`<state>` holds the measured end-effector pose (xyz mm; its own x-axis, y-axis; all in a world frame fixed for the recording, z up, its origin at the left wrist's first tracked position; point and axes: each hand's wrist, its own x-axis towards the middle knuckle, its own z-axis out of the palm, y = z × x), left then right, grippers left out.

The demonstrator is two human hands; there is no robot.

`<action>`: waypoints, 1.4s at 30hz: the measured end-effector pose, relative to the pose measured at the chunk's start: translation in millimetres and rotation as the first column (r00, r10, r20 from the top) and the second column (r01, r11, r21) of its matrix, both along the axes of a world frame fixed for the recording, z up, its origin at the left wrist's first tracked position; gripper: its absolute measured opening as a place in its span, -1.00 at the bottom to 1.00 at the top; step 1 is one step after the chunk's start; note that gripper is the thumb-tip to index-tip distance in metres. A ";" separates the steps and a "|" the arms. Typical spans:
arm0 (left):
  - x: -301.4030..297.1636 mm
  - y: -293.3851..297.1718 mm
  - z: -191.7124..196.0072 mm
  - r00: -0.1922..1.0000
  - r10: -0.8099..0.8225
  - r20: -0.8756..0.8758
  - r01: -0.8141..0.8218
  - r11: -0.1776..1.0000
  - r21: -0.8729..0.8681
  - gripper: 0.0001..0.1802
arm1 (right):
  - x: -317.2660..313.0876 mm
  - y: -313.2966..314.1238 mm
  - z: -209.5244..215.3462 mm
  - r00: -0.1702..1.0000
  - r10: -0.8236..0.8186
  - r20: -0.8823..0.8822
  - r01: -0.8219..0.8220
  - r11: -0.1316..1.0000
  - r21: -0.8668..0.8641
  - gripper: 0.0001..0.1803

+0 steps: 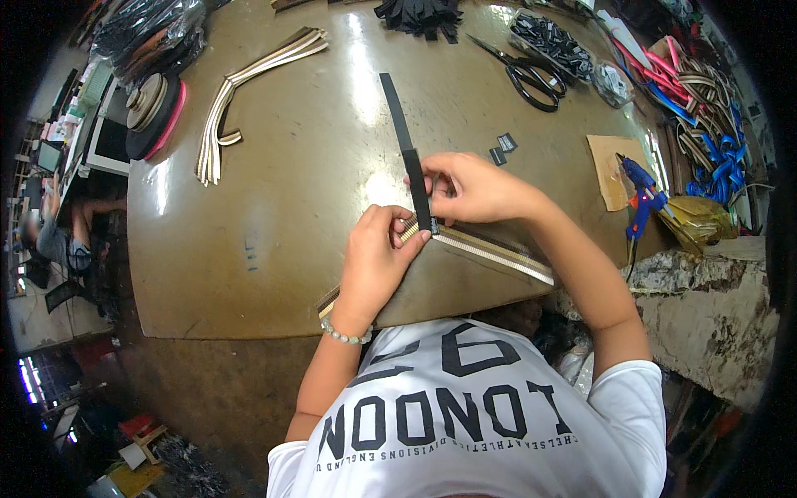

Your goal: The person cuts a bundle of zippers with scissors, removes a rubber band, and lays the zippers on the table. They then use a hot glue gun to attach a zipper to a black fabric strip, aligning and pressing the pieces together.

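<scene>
My left hand (375,253) is closed, pinching a striped webbing strap (498,256) and the lower end of a black strap (418,191) where they meet. The webbing, in tan, white and dark stripes, runs off to the right and also shows beneath my left wrist. My right hand (477,189) is closed at the black strap, its curled fingertips partly hidden behind it. From there the black strap stretches up and away over the tabletop. At the joint, beside my left thumb, sits a small dark label (434,225).
On the brown table (290,249) lie striped straps (217,124), black scissors (531,79) and two small black labels (502,148). A blue glue gun (643,195) rests at the right near cardboard (608,170). Bagged black parts (552,46) and coloured straps (706,124) lie beyond.
</scene>
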<state>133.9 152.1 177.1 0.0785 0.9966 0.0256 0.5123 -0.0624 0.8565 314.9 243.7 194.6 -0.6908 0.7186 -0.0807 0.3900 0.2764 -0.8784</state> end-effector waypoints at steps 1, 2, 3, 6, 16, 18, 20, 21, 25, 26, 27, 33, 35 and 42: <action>-0.2 0.0 -0.2 1.000 -0.004 -0.006 0.004 1.000 -0.002 -0.68 | 0.7 1.5 0.6 0.998 0.062 0.031 -0.064 0.995 0.071 -0.72; -0.4 0.2 -0.6 1.000 -0.005 -0.007 0.005 1.000 -0.001 -0.68 | 1.1 2.2 0.3 0.987 0.096 0.126 -0.110 0.988 0.111 -0.71; -0.6 0.2 -0.7 1.000 -0.006 -0.009 0.006 1.000 0.000 -0.68 | 2.3 2.8 -0.2 0.988 0.103 0.110 -0.118 0.984 0.133 -0.72; -0.4 0.4 -0.5 1.000 -0.008 -0.015 0.008 1.000 -0.009 -0.68 | -1.4 6.6 -8.8 0.991 -0.080 -0.108 0.048 0.960 -0.277 -0.72; 0.8 -2.1 5.4 0.984 -0.113 -0.141 0.114 0.993 0.002 -0.63 | -3.7 6.3 -6.4 0.845 -0.296 0.446 0.154 0.933 0.327 -0.65; 1.6 -2.1 5.7 0.977 -0.120 -0.175 0.126 0.992 0.026 -0.62 | 5.4 -9.5 -0.5 0.855 -0.387 0.344 0.147 0.818 0.556 -0.65; 2.5 -2.3 5.4 0.972 -0.116 -0.203 0.124 0.992 0.028 -0.62 | 19.4 -27.3 0.1 0.936 -0.198 0.292 -0.045 0.754 0.655 -0.70; 2.8 -2.2 5.2 0.972 -0.110 -0.209 0.118 0.993 0.029 -0.63 | 26.5 -34.4 -2.3 0.960 -0.068 0.271 -0.152 0.687 0.710 -0.70; 3.3 -1.4 4.8 0.970 -0.115 -0.214 0.120 0.993 0.012 -0.63 | 42.6 -52.9 -19.1 0.930 0.069 0.362 -0.343 0.521 0.781 -0.58; 3.5 -1.5 4.5 0.974 -0.112 -0.195 0.118 0.993 0.017 -0.63 | 45.2 -54.8 -22.3 0.919 0.063 0.388 -0.364 0.512 0.778 -0.57; 3.7 -1.9 4.2 0.977 -0.109 -0.185 0.114 0.993 0.018 -0.63 | 46.7 -56.5 -24.8 0.919 0.054 0.391 -0.363 0.507 0.782 -0.57; 2.3 -2.1 2.8 0.982 -0.100 -0.161 0.102 0.995 0.002 -0.63 | 50.1 -56.6 -30.4 0.933 0.029 0.359 -0.325 0.498 0.804 -0.56; 1.7 -2.5 3.6 0.980 -0.094 -0.173 0.096 0.995 0.002 -0.63 | 49.2 -57.5 -31.4 0.944 0.038 0.327 -0.302 0.493 0.816 -0.56; 23.8 -11.5 3.5 0.848 -0.052 -0.528 0.188 0.960 0.209 -0.59 | 49.4 -39.2 0.3 0.956 0.141 0.256 -0.258 0.818 0.514 -0.50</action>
